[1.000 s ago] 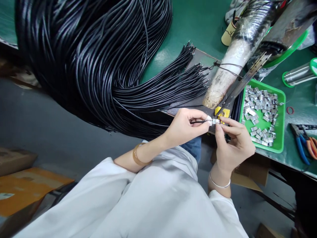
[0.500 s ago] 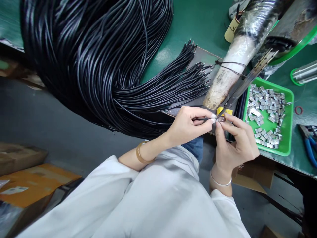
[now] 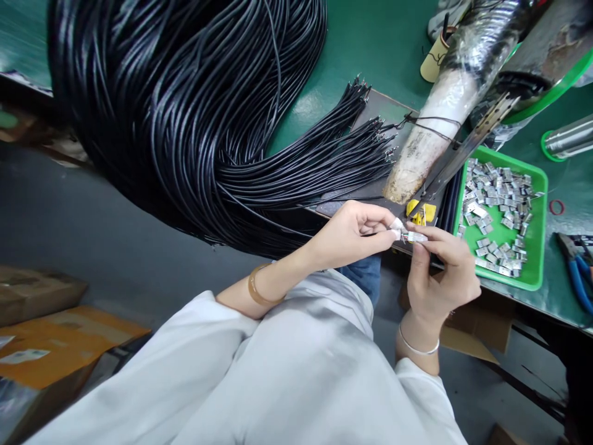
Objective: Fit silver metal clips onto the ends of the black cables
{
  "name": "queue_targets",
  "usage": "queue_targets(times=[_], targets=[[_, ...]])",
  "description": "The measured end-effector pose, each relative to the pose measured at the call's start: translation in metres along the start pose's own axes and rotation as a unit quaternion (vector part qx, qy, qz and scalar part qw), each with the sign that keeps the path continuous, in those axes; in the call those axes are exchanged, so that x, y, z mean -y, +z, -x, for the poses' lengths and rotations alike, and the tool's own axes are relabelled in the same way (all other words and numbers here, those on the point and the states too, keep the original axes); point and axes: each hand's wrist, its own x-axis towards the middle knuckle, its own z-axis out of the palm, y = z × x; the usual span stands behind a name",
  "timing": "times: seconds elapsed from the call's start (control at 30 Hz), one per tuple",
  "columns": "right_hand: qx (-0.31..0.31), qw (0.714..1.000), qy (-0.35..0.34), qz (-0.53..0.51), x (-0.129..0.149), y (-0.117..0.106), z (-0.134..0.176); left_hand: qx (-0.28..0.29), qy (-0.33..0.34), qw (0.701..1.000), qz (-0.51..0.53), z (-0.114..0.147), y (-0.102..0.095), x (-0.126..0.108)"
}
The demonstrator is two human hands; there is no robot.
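Note:
My left hand (image 3: 359, 232) pinches the end of a black cable between thumb and forefinger, with white wrapping on the fingertips. Opposite it, my right hand (image 3: 440, 262) grips a small silvery metal connector (image 3: 417, 237) by its far end. Connector and cable end meet between the two hands; fingers hide the exact joint. Just above them points the tip of a fixed rod like a soldering iron (image 3: 438, 185), apart from the connector. Behind my fingertips lies a yellow piece (image 3: 430, 212). A large bundle of black cables (image 3: 185, 117) spreads left, its bare ends toward the rod.
A green tray (image 3: 540, 235) with many metal connector pieces stands at right. Blue-handled pliers (image 3: 579, 275) and a red ring (image 3: 557, 207) lie beyond it. A plastic-wrapped white pipe (image 3: 428, 130) slants down over the green table (image 3: 370, 37). Cardboard boxes (image 3: 69, 337) stand at lower left.
Both hands have drawn slightly down, toward my body, taking the connector away from the rod's tip. More of the yellow piece now shows. The right hand has turned a little.

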Motion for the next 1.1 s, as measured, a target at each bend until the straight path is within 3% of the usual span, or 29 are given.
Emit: queue_targets(times=[0.13,0.2,0.3,0.37,0.47,0.53,0.6,0.67,0.87,1.1], targets=[[-0.029,0.986,0.139,-0.090,0.001,-0.002,-0.002,-0.013,0.037,0.998,-0.044,0.010,0.005,-0.005],[0.002,0.975,0.203,-0.095,0.002,-0.005,-0.004,-0.001,0.046,0.996,-0.073,0.014,0.006,-0.006],[0.042,0.969,0.229,-0.082,0.005,-0.007,-0.006,0.005,0.038,0.997,-0.074,0.016,0.008,-0.003],[0.021,0.976,0.211,-0.046,0.008,-0.006,-0.006,-0.008,0.029,0.998,-0.058,0.016,0.008,0.002],[-0.076,0.987,0.141,0.011,0.010,-0.006,-0.003,-0.046,0.024,0.998,-0.025,0.012,0.009,0.010],[-0.150,0.984,0.098,-0.012,0.010,-0.006,-0.003,-0.062,0.023,0.998,-0.004,0.008,0.009,0.013],[-0.183,0.978,0.086,-0.055,0.009,-0.005,-0.003,-0.066,0.023,0.998,0.005,0.005,0.008,0.013],[-0.170,0.980,0.082,-0.067,0.008,-0.003,-0.003,-0.066,0.023,0.998,0.007,0.003,0.006,0.011],[-0.034,0.998,0.028,0.035,0.007,0.005,0.002,-0.058,0.028,0.998,-0.004,-0.001,0.005,0.007],[-0.022,0.999,0.037,0.031,0.004,0.011,-0.002,-0.107,0.042,0.993,-0.033,-0.007,0.008,0.011]])
